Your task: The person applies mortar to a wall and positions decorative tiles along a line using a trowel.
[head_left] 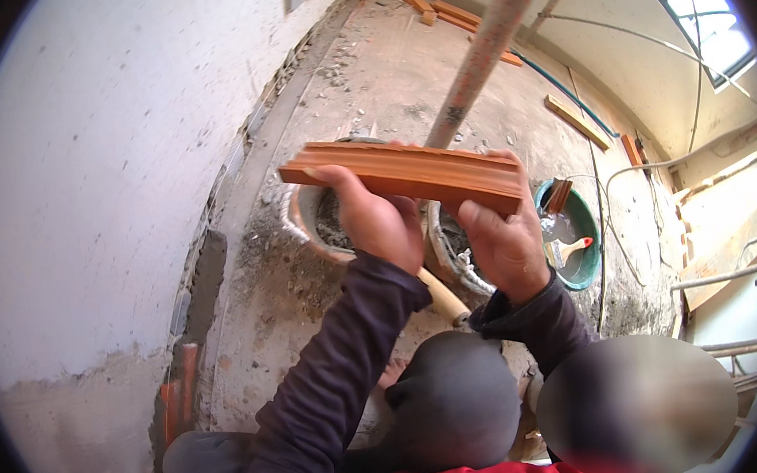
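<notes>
Both hands are raised in front of the body, forearms in dark long sleeves, the left slanting up toward the right and the right slanting up toward the left. The left hand (382, 227) grips a long, grooved, reddish-brown strip (405, 174) left of its middle: the thumb lies along the near face, pointing toward the left end, and the fingers wrap behind (mostly hidden by the strip). The right hand (508, 244) is closed around the right end, thumb pressed to the lower near side and fingers bent over the far side. The strip is held crosswise, its right end lower in view, above a round bucket with a whitish rim (292, 221) and a second round bucket of grey material (442, 254). To the right stands a round teal basin (593, 260) containing a flat paintbrush with a red-tipped handle (568, 249) and a short reddish-brown piece (558, 196).
</notes>
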The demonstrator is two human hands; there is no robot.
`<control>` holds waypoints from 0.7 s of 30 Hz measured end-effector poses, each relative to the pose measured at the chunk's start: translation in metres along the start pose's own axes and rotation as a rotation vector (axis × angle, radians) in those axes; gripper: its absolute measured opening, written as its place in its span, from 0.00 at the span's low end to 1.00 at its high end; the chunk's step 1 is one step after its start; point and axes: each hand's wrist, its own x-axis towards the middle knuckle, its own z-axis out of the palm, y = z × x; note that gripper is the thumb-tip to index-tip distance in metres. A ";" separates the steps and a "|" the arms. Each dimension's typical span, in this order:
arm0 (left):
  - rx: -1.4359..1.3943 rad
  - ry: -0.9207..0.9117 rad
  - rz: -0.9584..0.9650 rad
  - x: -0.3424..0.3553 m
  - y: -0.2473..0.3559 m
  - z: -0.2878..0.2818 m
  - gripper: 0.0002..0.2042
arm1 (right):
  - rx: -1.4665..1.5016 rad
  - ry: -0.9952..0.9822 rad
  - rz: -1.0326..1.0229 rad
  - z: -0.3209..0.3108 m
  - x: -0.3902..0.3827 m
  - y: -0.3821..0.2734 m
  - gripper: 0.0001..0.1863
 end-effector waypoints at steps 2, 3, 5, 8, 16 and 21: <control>-0.124 0.115 0.127 0.005 0.040 -0.001 0.34 | -0.457 -0.189 0.094 -0.003 0.000 -0.012 0.34; -0.154 0.149 0.184 0.007 0.060 -0.005 0.34 | -0.716 -0.260 0.134 -0.011 0.001 -0.013 0.34; -0.135 0.149 0.247 0.012 0.096 -0.017 0.34 | -1.236 -0.418 0.223 -0.002 0.001 -0.012 0.34; -0.002 0.003 0.206 0.023 0.125 -0.043 0.35 | -1.545 -0.636 0.299 -0.005 -0.004 0.030 0.33; 0.424 0.176 0.180 0.030 0.132 -0.050 0.27 | -1.705 -0.683 0.400 -0.013 -0.003 0.052 0.14; 0.439 0.096 -0.028 0.044 0.127 -0.071 0.27 | -1.312 -0.400 0.637 0.004 -0.004 -0.055 0.13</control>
